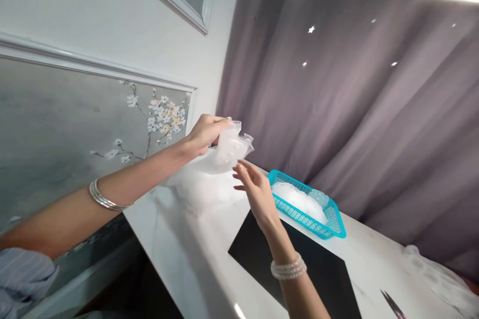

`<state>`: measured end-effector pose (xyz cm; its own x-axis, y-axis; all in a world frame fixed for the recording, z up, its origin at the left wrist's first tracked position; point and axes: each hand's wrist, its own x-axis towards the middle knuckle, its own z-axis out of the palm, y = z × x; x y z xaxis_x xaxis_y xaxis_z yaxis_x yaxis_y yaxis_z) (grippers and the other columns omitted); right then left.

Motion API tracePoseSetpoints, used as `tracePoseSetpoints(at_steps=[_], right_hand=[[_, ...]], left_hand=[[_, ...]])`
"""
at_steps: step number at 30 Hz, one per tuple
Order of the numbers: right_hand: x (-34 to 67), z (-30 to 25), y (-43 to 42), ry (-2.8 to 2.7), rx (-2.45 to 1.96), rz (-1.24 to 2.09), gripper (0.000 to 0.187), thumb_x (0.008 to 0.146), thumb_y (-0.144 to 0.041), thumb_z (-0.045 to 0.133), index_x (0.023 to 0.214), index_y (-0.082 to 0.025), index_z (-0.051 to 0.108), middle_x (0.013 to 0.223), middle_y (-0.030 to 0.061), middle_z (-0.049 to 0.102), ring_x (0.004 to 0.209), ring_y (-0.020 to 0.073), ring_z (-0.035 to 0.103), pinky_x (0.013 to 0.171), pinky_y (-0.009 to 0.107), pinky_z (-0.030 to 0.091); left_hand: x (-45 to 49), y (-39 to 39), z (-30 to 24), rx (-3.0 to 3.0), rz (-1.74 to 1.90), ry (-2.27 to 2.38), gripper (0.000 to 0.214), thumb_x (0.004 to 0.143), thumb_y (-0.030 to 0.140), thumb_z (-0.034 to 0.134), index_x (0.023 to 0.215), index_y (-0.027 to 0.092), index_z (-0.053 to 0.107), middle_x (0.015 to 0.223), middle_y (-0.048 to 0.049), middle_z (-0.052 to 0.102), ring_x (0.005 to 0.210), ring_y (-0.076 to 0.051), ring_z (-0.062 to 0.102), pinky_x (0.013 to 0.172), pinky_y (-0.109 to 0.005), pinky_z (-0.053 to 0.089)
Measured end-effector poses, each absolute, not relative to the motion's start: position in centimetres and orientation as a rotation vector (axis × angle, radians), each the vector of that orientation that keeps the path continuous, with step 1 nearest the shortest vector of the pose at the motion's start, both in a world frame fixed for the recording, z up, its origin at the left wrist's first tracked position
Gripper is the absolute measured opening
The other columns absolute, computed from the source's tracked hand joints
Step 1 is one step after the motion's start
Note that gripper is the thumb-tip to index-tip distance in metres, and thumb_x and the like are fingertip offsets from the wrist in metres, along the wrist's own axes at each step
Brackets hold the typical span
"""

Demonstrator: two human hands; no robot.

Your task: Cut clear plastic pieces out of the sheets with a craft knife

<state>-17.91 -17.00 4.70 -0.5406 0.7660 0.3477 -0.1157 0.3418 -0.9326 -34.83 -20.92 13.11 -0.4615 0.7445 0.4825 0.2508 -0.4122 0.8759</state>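
My left hand (207, 133) is closed on the gathered top of a translucent white plastic bag (232, 145), raised above the far left of the table. Below it, a larger soft white mass (204, 187) lies on the tabletop; I cannot tell if it belongs to the same bag. Just under the bag's loose edge is my right hand (256, 187), its fingers slightly curled and apart, with nothing visible in them. Whether its fingertips touch the plastic is unclear.
A turquoise basket (339, 219) holding white fluffy material (299, 202) stands behind a black mat (322, 269) on the white marbled table (194, 259). Pointed metal tweezers or scissors (392, 304) lie at front right, near crumpled clear plastic (437, 276). A curtain (337, 84) hangs behind.
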Motion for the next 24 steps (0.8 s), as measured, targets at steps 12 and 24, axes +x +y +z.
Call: tracePoseSetpoints(at_steps=[12, 24], right_hand=[[-7.5, 10.1, -15.8, -1.665, -0.397, 1.27, 0.03, 0.077, -0.043, 0.08, 0.073, -0.017, 0.066, 0.07, -0.0011, 0.062, 0.066, 0.0099, 0.054, 0.063, 0.022, 0.045], [3.1, 16.1, -19.1, -1.444, -0.541, 0.842, 0.035, 0.084, -0.053, 0.072, 0.074, -0.022, 0.059, 0.071, -0.0017, 0.063, 0.059, 0.0097, 0.061, 0.056, 0.021, 0.051]], left_hand=[[-26.2, -21.0, 18.8, 1.652, 1.771, 1.333, 0.029, 0.091, 0.033, 0.063, 0.078, 0.012, 0.077, 0.075, -0.008, 0.072, 0.066, -0.016, 0.065, 0.06, -0.027, 0.048], [-21.2, -19.7, 18.9, 1.727, 1.574, 1.025, 0.03, 0.092, 0.035, 0.062, 0.073, 0.015, 0.073, 0.077, -0.0051, 0.07, 0.075, -0.017, 0.068, 0.07, -0.031, 0.057]])
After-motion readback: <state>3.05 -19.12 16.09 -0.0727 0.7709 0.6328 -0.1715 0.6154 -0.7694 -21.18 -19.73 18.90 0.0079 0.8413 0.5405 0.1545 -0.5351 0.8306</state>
